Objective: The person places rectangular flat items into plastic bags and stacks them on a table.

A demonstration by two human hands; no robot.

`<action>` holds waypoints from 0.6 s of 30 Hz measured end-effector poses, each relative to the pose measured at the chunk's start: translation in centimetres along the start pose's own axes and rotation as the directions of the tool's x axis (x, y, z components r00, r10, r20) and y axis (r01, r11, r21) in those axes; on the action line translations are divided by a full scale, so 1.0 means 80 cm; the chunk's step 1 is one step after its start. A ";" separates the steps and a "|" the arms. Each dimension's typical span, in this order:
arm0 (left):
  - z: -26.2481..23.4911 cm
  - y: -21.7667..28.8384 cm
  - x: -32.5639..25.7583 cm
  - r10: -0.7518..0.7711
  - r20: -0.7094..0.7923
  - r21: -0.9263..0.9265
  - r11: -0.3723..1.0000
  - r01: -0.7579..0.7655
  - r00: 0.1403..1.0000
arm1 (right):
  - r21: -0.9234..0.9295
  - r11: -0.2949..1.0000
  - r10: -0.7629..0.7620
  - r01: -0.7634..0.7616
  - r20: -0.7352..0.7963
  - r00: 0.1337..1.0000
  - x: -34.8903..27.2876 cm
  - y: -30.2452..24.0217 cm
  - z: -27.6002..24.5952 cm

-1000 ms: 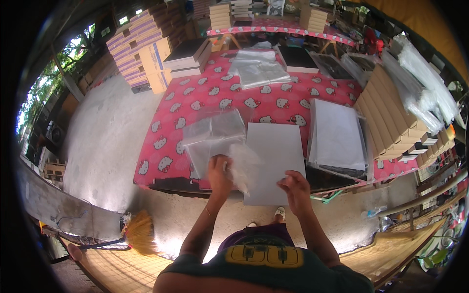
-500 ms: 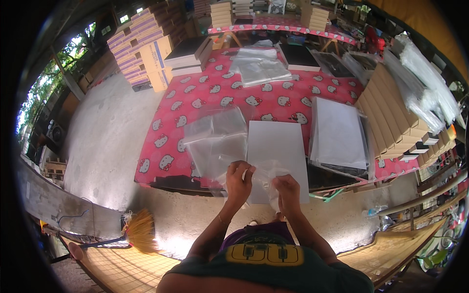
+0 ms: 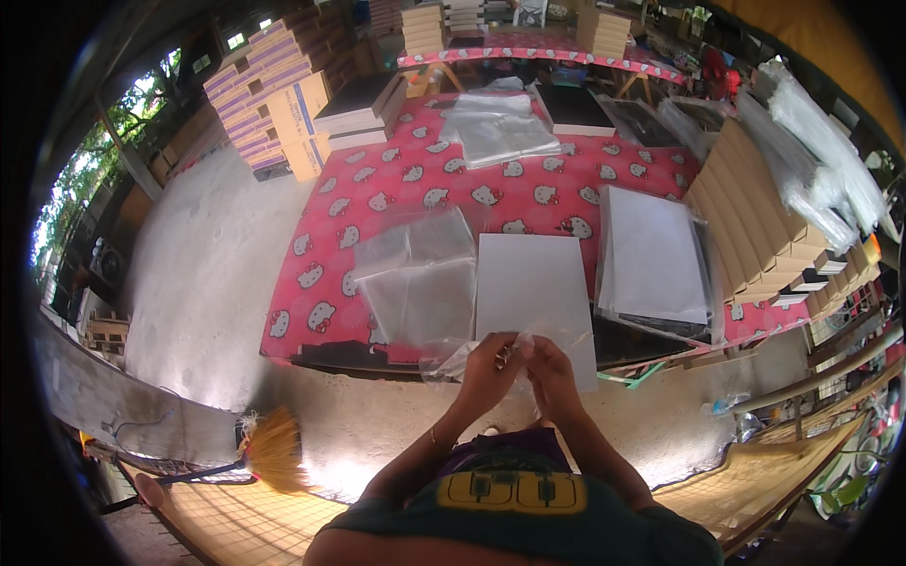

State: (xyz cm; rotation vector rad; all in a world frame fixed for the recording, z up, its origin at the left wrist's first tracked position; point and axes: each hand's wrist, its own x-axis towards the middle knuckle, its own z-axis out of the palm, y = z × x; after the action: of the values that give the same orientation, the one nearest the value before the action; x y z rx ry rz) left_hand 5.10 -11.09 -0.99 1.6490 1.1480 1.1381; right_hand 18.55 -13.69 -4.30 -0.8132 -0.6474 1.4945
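Note:
My left hand (image 3: 492, 371) and my right hand (image 3: 553, 370) are close together at the table's near edge. Both are closed on a crumpled clear plastic bag (image 3: 442, 366), which spills out to the left of my left hand and a little above my fingers. Just beyond and partly beneath my hands lies a flat white sheet or board (image 3: 528, 283). Left of it are spread clear plastic bags (image 3: 415, 274), overlapping one another. To the right, white sheets (image 3: 656, 255) rest on clear plastic.
A pink patterned cloth covers the table (image 3: 377, 203). More clear bags (image 3: 510, 132) lie at the far side, by black-topped stacks (image 3: 574, 106). Brown cartons (image 3: 750, 212) and plastic bundles (image 3: 826, 156) crowd the right. Stacked boxes (image 3: 274, 104) and a broom (image 3: 274, 451) stand left.
My hands have come together, the left moving right and nearer to me. The plastic between them is now bunched up at my fingers, with part of it hanging left.

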 end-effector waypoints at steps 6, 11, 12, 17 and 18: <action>-0.021 -0.010 -0.003 0.441 0.186 0.366 0.798 -0.478 0.878 | 0.058 0.991 0.123 -0.117 -0.102 0.987 -0.008 -0.004 -0.009; -0.012 -0.025 -0.014 -0.105 0.072 -0.086 0.990 0.112 0.992 | -0.272 0.962 0.000 -0.020 -0.075 0.997 -0.012 -0.014 0.016; -0.012 -0.031 -0.017 -0.091 0.036 -0.062 0.994 0.093 0.995 | -0.294 0.956 -0.018 0.005 -0.043 0.999 -0.014 -0.016 0.023; -0.023 -0.050 -0.012 0.059 -0.241 0.148 0.989 -0.023 0.969 | -0.305 0.945 -0.126 0.114 -0.020 0.992 -0.011 0.006 -0.012; -0.029 -0.050 -0.008 0.054 -0.275 0.160 0.987 -0.010 0.960 | -0.243 0.958 -0.153 0.150 0.009 0.988 -0.010 0.007 -0.014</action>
State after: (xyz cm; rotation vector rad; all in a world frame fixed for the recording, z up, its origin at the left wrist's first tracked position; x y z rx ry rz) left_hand 1.83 -10.40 -4.24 1.6666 1.4256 1.3630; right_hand 19.14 -14.63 -5.31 -0.9348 -0.8783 1.2865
